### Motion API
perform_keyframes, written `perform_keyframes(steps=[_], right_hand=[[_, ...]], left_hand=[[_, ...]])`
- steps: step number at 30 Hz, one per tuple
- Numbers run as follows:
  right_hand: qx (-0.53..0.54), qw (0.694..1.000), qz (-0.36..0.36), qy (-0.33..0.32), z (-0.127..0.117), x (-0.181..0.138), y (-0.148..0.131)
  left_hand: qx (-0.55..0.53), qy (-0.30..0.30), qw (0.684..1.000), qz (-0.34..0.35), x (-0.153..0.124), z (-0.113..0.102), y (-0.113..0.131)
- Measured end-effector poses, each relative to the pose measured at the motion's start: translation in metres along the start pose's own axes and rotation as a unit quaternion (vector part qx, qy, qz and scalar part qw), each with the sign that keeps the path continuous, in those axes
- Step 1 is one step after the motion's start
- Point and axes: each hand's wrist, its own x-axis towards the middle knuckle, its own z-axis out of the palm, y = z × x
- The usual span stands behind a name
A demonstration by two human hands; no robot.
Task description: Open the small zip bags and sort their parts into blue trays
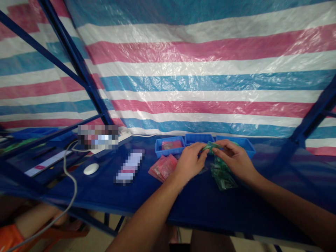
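My left hand (193, 158) and my right hand (235, 157) meet over the blue table. Between their fingertips is a small green plastic packet (210, 146), pinched from both sides; its contents are too small to make out. Below my right hand lies a pile of green packets (223, 176). Red-pink packets (164, 167) lie fanned out beside my left wrist. Just behind the hands stand a left blue bin (170, 146) with red packets in it, a middle blue bin (198, 138) and a right blue bin (244, 145), partly hidden by my right hand.
To the left lie a blurred-out phone-like object (130, 167), a white oval object (91, 169) and a power strip (122, 134). A pale cable (75, 189) hangs over the table edge. Blue metal posts (91, 92) frame a striped sheet (210, 80). Another person's arm (39, 217) shows at lower left.
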Motion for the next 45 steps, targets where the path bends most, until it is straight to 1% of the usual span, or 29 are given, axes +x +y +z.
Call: perform_keyframes(steps=[3, 5, 10, 15, 20, 24, 27, 30, 33, 35, 36, 38, 40, 43, 45], right_hand=[[0.000, 1.000, 0.026, -0.009, 0.000, -0.002, -0.005], [0.001, 0.999, 0.033, -0.002, 0.000, -0.002, -0.006], [0.019, 0.999, 0.032, -0.007, 0.000, -0.002, -0.004], [0.031, 0.999, 0.029, -0.010, 0.000, -0.003, -0.001], [0.055, 0.998, 0.033, -0.018, 0.001, -0.003, 0.000], [0.048, 0.997, 0.048, -0.029, 0.001, -0.002, -0.001], [0.037, 0.998, 0.053, -0.005, -0.003, 0.002, 0.001], [0.013, 0.997, 0.039, 0.059, -0.017, 0.011, 0.008], [-0.051, 0.988, -0.010, 0.147, -0.041, 0.025, 0.015], [-0.146, 0.972, -0.060, 0.175, -0.060, 0.034, 0.016], [-0.201, 0.957, -0.102, 0.183, -0.069, 0.038, 0.015], [-0.292, 0.926, -0.173, 0.168, -0.084, 0.044, 0.012], [-0.346, 0.900, -0.212, 0.161, -0.094, 0.048, 0.008], [-0.386, 0.883, -0.215, 0.160, -0.104, 0.050, 0.009], [-0.405, 0.880, -0.208, 0.136, -0.110, 0.051, 0.014]], left_hand=[[-0.002, -0.003, 1.000, 0.006, 0.000, 0.001, 0.000], [0.000, 0.004, 1.000, 0.004, 0.000, 0.002, 0.000], [-0.005, 0.036, 0.999, -0.001, 0.000, 0.006, -0.003], [-0.037, 0.058, 0.998, 0.000, -0.001, 0.006, -0.001], [-0.063, 0.049, 0.997, -0.018, -0.001, 0.004, 0.001], [-0.075, 0.031, 0.997, -0.016, -0.002, 0.005, -0.001], [-0.066, 0.026, 0.997, -0.015, -0.002, 0.005, -0.003], [0.000, 0.025, 1.000, -0.010, -0.002, -0.001, -0.006], [0.074, -0.014, 0.997, -0.003, -0.001, -0.013, -0.012], [0.099, -0.060, 0.993, 0.003, -0.001, -0.020, -0.018], [0.107, -0.082, 0.991, 0.006, -0.001, -0.023, -0.022], [0.117, -0.112, 0.987, 0.012, -0.003, -0.028, -0.027], [0.112, -0.140, 0.984, 0.016, -0.004, -0.030, -0.031], [0.099, -0.181, 0.978, 0.012, -0.007, -0.031, -0.032], [0.096, -0.205, 0.974, 0.008, -0.008, -0.031, -0.032]])
